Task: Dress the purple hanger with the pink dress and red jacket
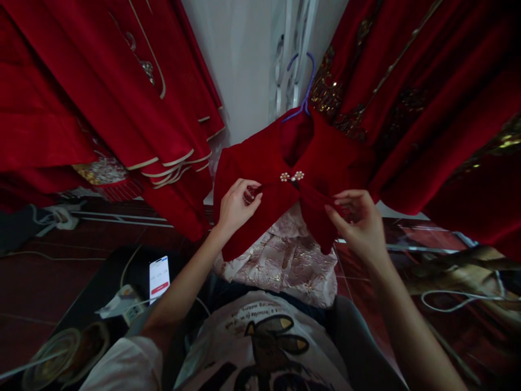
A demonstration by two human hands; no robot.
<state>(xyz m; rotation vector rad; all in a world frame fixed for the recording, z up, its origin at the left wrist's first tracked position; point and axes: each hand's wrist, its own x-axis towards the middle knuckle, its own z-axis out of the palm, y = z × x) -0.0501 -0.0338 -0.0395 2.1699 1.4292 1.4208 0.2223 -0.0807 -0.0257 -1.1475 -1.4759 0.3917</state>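
Pinching the front panel of a short, deep-red cloth jacket point(252, 157), my right hand point(360, 220) holds it between a thumb and fingertips drawn close together. My left hand point(236, 206) rests over the opposite panel, its thumb and forefinger only narrowly parted, with a small dark-red loop set with pale beads point(248, 195) between them; I cannot tell whether they grip it. The jacket spans the space between my two sets of fingers and reaches past both. Just beyond my fingertips, midway between them, sits a pearly, flower-shaped clasp point(292, 177). Below them, toward me, crinkled pale-pink fabric streaked with gold point(280, 252) lies across my lap, close to my white T-shirt with a dark animal print point(228, 331). Left of my left fingers and nearer my body, a lit smartphone with a white screen point(159, 274) lies near a white plastic power strip point(132, 312). Farther out, a thin purple hanger point(311, 81) rises from the jacket's neck. Past my left fingers hang cream-edged red garments point(163, 125); past my right, red garments with gold sequins point(431, 119). Farthest from both hands stands a pale, smooth panel point(240, 65).
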